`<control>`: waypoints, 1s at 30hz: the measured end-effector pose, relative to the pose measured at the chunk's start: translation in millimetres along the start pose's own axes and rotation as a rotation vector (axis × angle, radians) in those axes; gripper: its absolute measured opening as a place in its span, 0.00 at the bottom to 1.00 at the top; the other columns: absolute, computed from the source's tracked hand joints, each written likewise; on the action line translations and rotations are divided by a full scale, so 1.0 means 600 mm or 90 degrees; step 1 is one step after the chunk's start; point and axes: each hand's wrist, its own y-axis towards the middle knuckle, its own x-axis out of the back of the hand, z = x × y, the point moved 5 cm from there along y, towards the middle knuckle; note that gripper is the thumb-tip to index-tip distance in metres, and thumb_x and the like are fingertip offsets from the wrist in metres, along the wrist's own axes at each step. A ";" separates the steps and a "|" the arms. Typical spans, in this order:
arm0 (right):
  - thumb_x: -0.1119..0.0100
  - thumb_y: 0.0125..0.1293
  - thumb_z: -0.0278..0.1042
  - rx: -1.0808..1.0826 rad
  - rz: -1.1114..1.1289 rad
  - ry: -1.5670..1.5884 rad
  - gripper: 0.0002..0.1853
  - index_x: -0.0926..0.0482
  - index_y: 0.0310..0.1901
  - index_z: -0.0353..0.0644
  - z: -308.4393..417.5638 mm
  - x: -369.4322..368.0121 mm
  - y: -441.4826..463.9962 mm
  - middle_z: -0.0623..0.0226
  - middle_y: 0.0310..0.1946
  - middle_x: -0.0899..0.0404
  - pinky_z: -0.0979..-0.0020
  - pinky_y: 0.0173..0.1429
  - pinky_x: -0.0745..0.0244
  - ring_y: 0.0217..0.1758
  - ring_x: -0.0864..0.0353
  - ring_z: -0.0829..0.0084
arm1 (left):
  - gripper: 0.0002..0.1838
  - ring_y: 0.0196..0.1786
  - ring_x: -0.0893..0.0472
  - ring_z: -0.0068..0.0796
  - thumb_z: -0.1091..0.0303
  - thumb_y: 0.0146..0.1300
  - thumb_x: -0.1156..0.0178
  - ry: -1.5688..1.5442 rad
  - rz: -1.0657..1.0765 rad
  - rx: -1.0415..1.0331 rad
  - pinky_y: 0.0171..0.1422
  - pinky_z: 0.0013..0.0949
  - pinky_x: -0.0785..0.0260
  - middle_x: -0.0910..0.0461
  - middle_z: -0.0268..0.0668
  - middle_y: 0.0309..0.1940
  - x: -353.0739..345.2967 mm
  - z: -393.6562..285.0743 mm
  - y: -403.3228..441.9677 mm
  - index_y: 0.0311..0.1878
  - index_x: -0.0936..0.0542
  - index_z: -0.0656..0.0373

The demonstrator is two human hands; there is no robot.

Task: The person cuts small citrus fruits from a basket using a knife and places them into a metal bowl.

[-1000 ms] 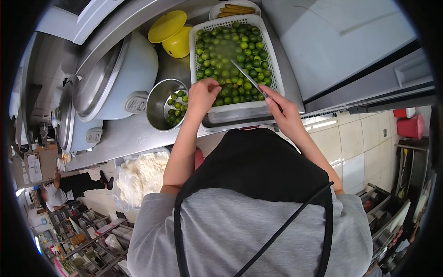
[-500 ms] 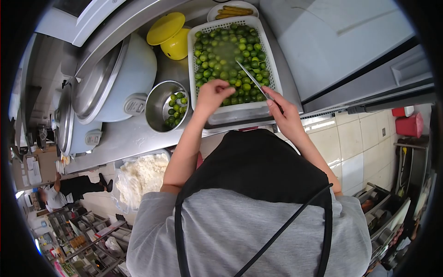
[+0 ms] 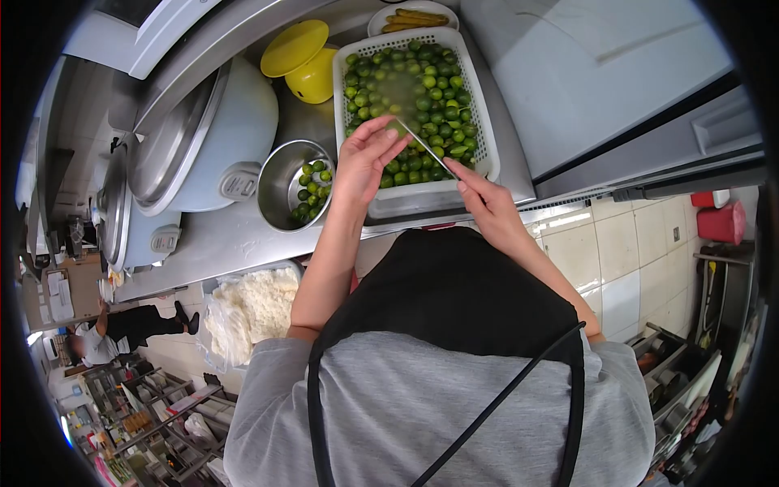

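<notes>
A white perforated basket (image 3: 489, 122) full of small green limes (image 3: 442, 105) stands on the steel counter. Over its near left part is my left hand (image 3: 369, 154), fingers curled around a lime (image 3: 395, 128) that shows at the fingertips. My right hand (image 3: 483, 199) grips a knife (image 3: 426, 148) at the basket's near edge; the blade points up and left, its tip beside that lime. Left of my left hand sits a round steel bowl (image 3: 274, 187) with several limes inside.
A yellow container (image 3: 312, 77) and large rice cookers (image 3: 231, 134) line the counter's left. Behind the basket lies a plate (image 3: 377, 22) of brownish pieces. Below the counter is a tub of white food (image 3: 251, 308). Another person (image 3: 105, 334) is at far left.
My left hand has risen from the limes and turned, now with a lime at its fingertips. The knife in my right hand has moved left, its tip meeting the left hand's fingers.
</notes>
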 end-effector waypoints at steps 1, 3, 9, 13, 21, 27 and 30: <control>0.56 0.70 0.30 -0.029 0.028 0.012 0.19 0.33 0.61 0.39 -0.001 -0.003 -0.001 0.59 0.61 0.31 0.75 0.64 0.41 0.64 0.34 0.70 | 0.14 0.48 0.21 0.36 0.78 0.61 0.44 0.001 -0.012 -0.015 0.57 0.33 0.26 0.23 0.40 0.42 0.004 0.002 0.002 0.50 0.27 0.70; 0.56 0.70 0.30 -0.028 0.025 0.003 0.19 0.32 0.61 0.39 0.001 -0.004 0.000 0.59 0.60 0.30 0.74 0.63 0.40 0.64 0.32 0.70 | 0.13 0.47 0.21 0.34 0.78 0.61 0.44 0.002 -0.024 -0.030 0.56 0.33 0.26 0.23 0.40 0.42 0.005 0.002 0.002 0.49 0.27 0.69; 0.54 0.68 0.32 0.034 -0.056 -0.093 0.18 0.30 0.59 0.46 0.000 0.003 0.015 0.48 0.43 0.22 0.67 0.48 0.28 0.44 0.19 0.59 | 0.13 0.43 0.21 0.25 0.77 0.59 0.41 0.122 0.017 -0.033 0.54 0.29 0.27 0.22 0.37 0.40 -0.023 0.020 -0.015 0.48 0.25 0.66; 0.53 0.68 0.32 0.003 -0.087 -0.094 0.18 0.29 0.59 0.47 0.000 0.021 0.029 0.50 0.40 0.21 0.68 0.44 0.28 0.40 0.19 0.60 | 0.14 0.41 0.22 0.24 0.78 0.56 0.39 0.155 0.092 0.009 0.50 0.28 0.29 0.22 0.35 0.40 -0.048 0.041 -0.031 0.47 0.23 0.64; 0.54 0.69 0.32 0.014 -0.013 -0.070 0.18 0.30 0.59 0.44 0.009 -0.001 -0.007 0.53 0.47 0.23 0.70 0.52 0.32 0.49 0.23 0.63 | 0.13 0.40 0.22 0.23 0.79 0.57 0.39 0.159 -0.066 -0.143 0.51 0.28 0.27 0.23 0.35 0.37 0.002 0.001 0.000 0.47 0.24 0.66; 0.53 0.67 0.33 0.072 -0.074 -0.109 0.18 0.29 0.58 0.47 0.017 0.005 0.014 0.49 0.39 0.21 0.65 0.43 0.28 0.38 0.20 0.55 | 0.12 0.40 0.22 0.24 0.79 0.57 0.39 0.207 -0.015 -0.109 0.51 0.29 0.26 0.22 0.36 0.37 -0.023 0.020 -0.015 0.45 0.24 0.66; 0.52 0.67 0.33 0.056 -0.069 -0.108 0.18 0.29 0.58 0.46 0.013 0.003 0.018 0.49 0.40 0.21 0.66 0.44 0.28 0.39 0.20 0.56 | 0.11 0.42 0.21 0.27 0.78 0.58 0.40 0.074 0.016 -0.050 0.53 0.32 0.26 0.21 0.38 0.39 -0.029 0.027 -0.017 0.45 0.24 0.67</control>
